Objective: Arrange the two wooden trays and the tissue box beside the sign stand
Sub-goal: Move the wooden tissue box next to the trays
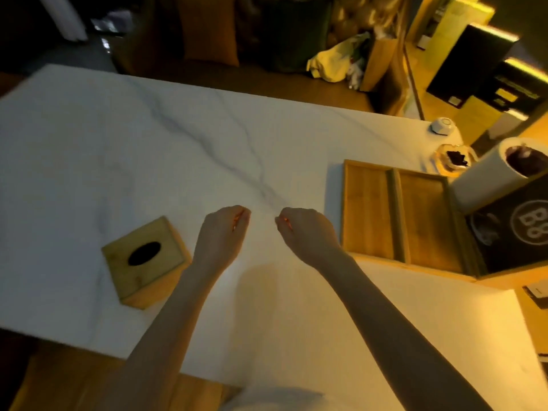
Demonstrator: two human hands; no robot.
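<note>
Two wooden trays lie side by side at the right of the white marble table: a narrower left tray [366, 212] and a right tray [427, 221] touching it. The right tray sits against a dark sign stand [522, 241] with a round white logo. A wooden tissue box [145, 262] with a dark oval slot stands apart at the lower left. My left hand [221, 232] hovers right of the box with curled fingers, holding nothing. My right hand [305, 232] hangs left of the trays, fingers also curled and empty.
A white paper roll [489, 176] leans above the sign stand. Behind it are a small dish with dark contents [453, 161] and a white faceted object [443, 126]. The table's far edge [237, 90] borders cluttered floor with bags and boxes.
</note>
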